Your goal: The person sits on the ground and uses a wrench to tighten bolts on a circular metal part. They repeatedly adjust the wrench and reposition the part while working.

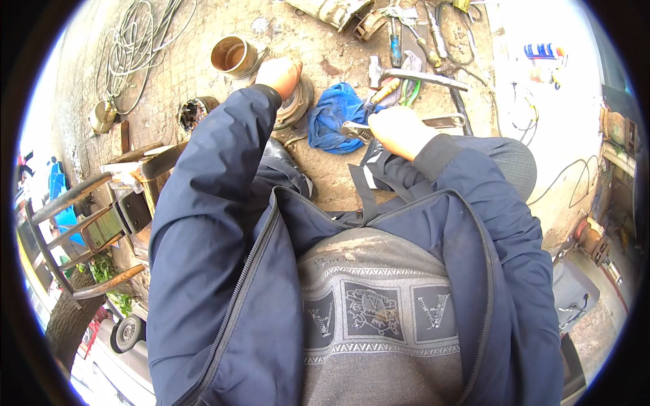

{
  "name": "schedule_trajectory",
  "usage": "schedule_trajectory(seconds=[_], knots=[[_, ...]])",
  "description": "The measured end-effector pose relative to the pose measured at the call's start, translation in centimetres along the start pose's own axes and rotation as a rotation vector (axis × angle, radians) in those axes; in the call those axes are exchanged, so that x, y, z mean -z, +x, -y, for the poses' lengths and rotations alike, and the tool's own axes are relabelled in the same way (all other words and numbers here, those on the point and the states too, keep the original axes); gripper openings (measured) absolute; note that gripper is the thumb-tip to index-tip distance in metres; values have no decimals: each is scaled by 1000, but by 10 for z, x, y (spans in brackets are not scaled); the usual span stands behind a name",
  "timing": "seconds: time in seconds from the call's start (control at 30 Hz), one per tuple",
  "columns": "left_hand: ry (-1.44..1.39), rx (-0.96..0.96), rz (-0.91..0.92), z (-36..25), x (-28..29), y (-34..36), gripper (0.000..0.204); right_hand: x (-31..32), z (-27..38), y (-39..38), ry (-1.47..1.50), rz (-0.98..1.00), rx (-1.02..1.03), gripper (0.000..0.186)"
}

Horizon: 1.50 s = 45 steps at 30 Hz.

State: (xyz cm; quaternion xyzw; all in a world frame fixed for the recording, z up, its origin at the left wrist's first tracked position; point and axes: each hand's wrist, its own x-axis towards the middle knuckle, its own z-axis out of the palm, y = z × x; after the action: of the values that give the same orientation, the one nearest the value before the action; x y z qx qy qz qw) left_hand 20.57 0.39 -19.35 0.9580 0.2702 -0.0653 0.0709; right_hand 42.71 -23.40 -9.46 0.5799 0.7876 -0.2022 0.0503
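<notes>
Strong daylight seems to fall from above, bleaching the pale concrete ground (pixel 542 108) toward 2 o'clock nearly to white; the rim from 9 to 10 o'clock is blown out too. Glare whitens parts of both bare hands, the left (pixel 281 74) and right (pixel 399 128). The navy zip-front jacket (pixel 210 223) shows a soft sheen and gentle fold shadows. At 11 o'clock, the hollow brown metal cylinder (pixel 233 55) is shaded inside. Fisheye distortion curves the wood-railed chair frame (pixel 51 247) at 9 o'clock; blue-fringed black vignetting rounds the corners, and rim detail is soft.
</notes>
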Motion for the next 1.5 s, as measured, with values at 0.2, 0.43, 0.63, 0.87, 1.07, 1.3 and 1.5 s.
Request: schedule_trajectory(seconds=[0.2,0.43,0.63,0.87,1.07,1.3,1.5], knots=[[181,-126,83,8,-5,0,24,-2,-6,1,24,37,-10,5],[220,-220,86,7,2,2,24,-3,-4,4,46,27,-4,5],[286,-355,3,13,3,3,21,1,-2,5,57,101,-1,5],[128,-50,73,-2,-8,3,26,3,-1,5,115,76,-16,8],[-4,342,97,-28,-16,9,30,1,-1,4,74,-4,-10,10],[-73,485,177,-35,-5,18,27,4,3,2,75,-26,-24,11],[89,232,63,-19,-19,11,29,11,4,3,89,1,-23,11]])
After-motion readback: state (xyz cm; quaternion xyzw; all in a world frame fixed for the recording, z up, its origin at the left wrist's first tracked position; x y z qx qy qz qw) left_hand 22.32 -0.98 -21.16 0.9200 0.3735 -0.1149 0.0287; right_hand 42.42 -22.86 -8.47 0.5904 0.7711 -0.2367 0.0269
